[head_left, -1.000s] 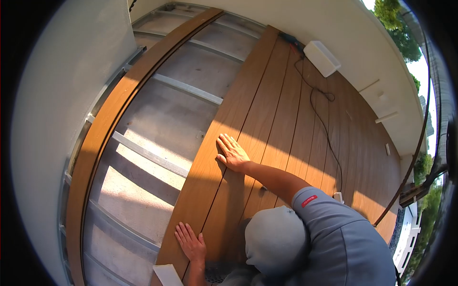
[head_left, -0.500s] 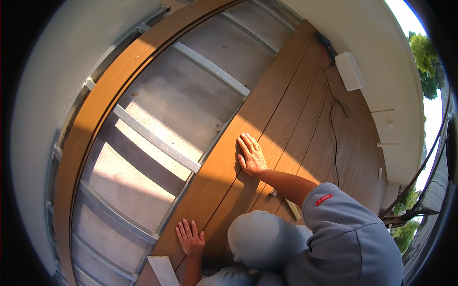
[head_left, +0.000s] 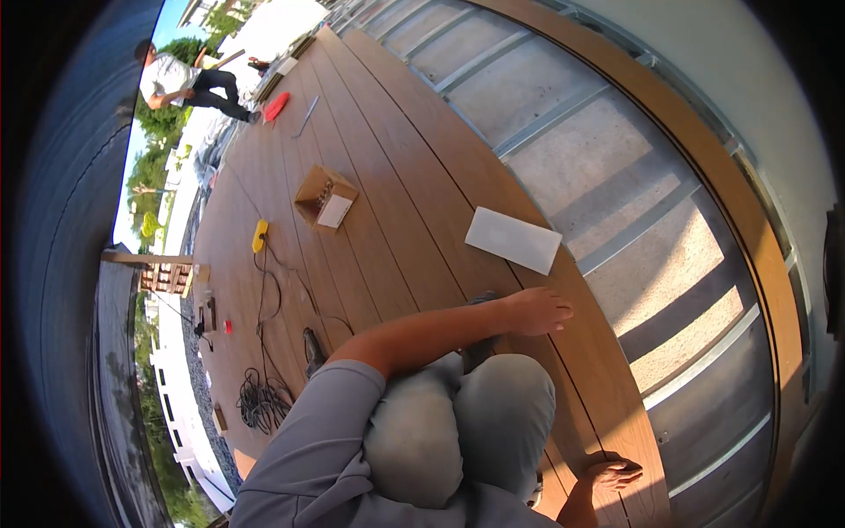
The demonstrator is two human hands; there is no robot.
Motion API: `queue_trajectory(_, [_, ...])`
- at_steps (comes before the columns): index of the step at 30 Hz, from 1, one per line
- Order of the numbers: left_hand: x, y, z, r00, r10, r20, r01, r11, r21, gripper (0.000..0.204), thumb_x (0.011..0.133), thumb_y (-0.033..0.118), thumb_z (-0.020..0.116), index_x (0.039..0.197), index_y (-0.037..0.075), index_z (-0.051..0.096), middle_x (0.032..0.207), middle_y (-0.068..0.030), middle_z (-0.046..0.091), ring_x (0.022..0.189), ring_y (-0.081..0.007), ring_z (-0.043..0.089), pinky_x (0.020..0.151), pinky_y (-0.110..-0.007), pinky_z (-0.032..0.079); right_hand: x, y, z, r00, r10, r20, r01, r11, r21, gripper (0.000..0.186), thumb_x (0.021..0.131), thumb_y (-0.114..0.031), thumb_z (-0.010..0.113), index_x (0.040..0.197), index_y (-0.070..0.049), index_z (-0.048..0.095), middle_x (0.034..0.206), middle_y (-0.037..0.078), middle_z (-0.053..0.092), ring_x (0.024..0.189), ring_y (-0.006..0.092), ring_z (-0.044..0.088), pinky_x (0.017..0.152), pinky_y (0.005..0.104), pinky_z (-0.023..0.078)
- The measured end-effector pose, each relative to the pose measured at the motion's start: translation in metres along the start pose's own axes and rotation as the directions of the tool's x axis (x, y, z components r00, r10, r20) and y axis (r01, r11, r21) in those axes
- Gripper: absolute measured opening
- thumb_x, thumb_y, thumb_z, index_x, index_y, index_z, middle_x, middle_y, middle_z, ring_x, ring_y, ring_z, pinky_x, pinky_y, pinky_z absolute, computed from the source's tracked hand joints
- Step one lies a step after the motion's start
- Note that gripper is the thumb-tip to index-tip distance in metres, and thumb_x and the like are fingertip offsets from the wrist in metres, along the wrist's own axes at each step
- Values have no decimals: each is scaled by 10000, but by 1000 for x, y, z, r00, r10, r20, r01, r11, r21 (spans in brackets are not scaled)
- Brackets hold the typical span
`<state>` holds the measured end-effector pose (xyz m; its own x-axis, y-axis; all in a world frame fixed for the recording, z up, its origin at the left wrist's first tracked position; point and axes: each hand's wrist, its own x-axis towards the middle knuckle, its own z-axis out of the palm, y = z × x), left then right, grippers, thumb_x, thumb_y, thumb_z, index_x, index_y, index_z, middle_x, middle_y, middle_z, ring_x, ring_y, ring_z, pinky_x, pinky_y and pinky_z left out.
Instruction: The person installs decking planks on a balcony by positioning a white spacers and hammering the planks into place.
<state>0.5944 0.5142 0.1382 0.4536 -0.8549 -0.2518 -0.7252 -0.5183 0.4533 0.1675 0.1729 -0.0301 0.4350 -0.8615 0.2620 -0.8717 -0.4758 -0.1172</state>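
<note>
Brown wood-look deck boards spread out in front of me. My left hand is over the outermost board, its fingers loosely apart and holding nothing. Just beyond it a white rectangular sheet or flat panel lies across the boards. My right hand, low in the picture, rests on the same outer board with its fingers stretched toward the edge. Beside that edge runs the open metal frame over a concrete floor. My bent knees are between the two arms.
An open cardboard box with small items stands on the deck. A yellow device trails a cord, and a black cable coil lies nearer. A red object and another person are far left. A long board follows the wall.
The view has swung far to my left, bringing the box, cables and other person into sight. My left hand looks raised from its flat rest; my right hand stays on the board.
</note>
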Motion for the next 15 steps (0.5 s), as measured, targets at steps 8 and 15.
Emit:
queue_trajectory(8, [-240,-18,-16,673,-713,-196,670,701,-245,331,1004,268,580,1251,56,638,1178,-161,684,1139,-379,625,985,-470,504,17,40,20,949,-313,-30,315,947,66,619,1068,-463,344,1541,-67,402,1540,208,461,1387,405,471,1101,554,399])
queue_trajectory(15, [-416,11,136,371,-927,-47,868,364,-337,374,977,337,609,1214,59,689,1156,-213,686,1154,-395,631,1006,-482,505,13,-7,-1,984,-175,-14,176,981,87,542,1043,-380,429,1489,-74,453,1470,219,530,1316,413,538,1059,545,440])
